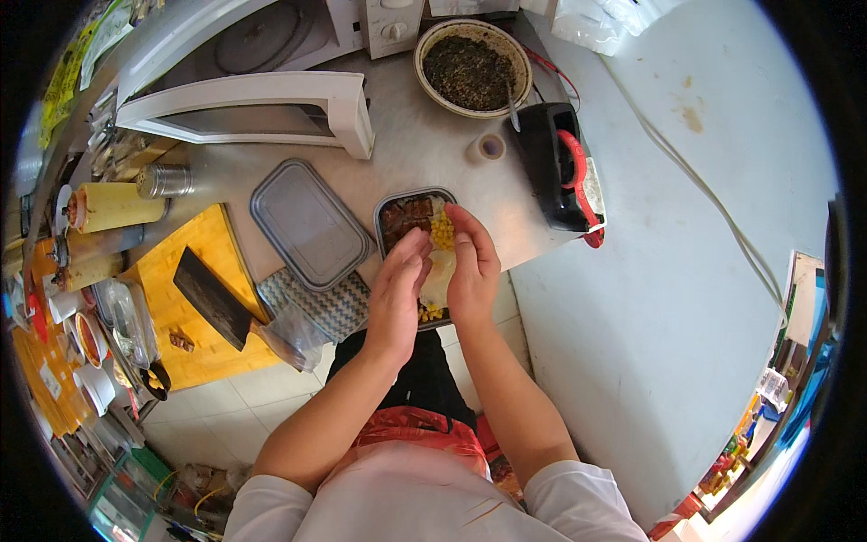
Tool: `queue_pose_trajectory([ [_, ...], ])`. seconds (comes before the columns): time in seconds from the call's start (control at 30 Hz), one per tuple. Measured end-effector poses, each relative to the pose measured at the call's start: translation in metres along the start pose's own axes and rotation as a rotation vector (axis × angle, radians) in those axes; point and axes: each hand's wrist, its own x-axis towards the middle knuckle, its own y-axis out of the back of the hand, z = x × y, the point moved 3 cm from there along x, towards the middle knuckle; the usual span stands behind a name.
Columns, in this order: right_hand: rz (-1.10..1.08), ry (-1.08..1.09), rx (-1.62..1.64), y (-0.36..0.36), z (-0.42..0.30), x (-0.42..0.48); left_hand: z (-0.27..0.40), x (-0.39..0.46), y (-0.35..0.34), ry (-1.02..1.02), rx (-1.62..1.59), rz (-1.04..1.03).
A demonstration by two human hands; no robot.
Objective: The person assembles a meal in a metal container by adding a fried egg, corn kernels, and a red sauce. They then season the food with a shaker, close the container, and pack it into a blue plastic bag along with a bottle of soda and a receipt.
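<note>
My left hand (396, 298) and my right hand (475, 278) are over a dark rectangular food container (377, 220), palms facing each other and fingers slightly bent. I see nothing held in either one. Dark glazed meat pieces (406, 211) fill the container's far left part, with yellow corn kernels (443, 232) beside them. A pale, flat food, perhaps a fried egg (437, 276), shows between my hands, and more corn lies at the near end. My left hand hides part of the food. To the left, a translucent plastic lid (308, 220) lies partly on a patterned cloth (325, 301).
A cleaver (212, 298) rests on a yellow cutting board (196, 352) at left. Behind stand an open-doored microwave (352, 112) and a bowl of dark chopped food (471, 71). A black device with a red strap (552, 166) sits at the table's right edge, near a small cup (489, 147).
</note>
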Motion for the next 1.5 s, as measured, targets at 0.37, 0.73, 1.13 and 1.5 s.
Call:
queue_pose_trajectory([
  [0.37,-0.013,0.056,-0.546,0.005,-0.012,-0.003,0.036,-0.045,0.04,0.049,0.141,-0.072],
  [0.73,0.23,0.051,-0.61,0.125,-0.071,-0.088,0.043,-0.072,0.079,0.049,0.436,-0.148],
  [1.13,0.887,-0.705,-1.244,0.541,-0.066,-0.483,-0.094,-0.161,-0.072,0.216,0.76,-0.53],
  [1.5,1.409,-1.302,-1.337,0.795,-0.183,-0.7,-0.255,-0.315,-0.234,0.425,0.987,-1.19],
])
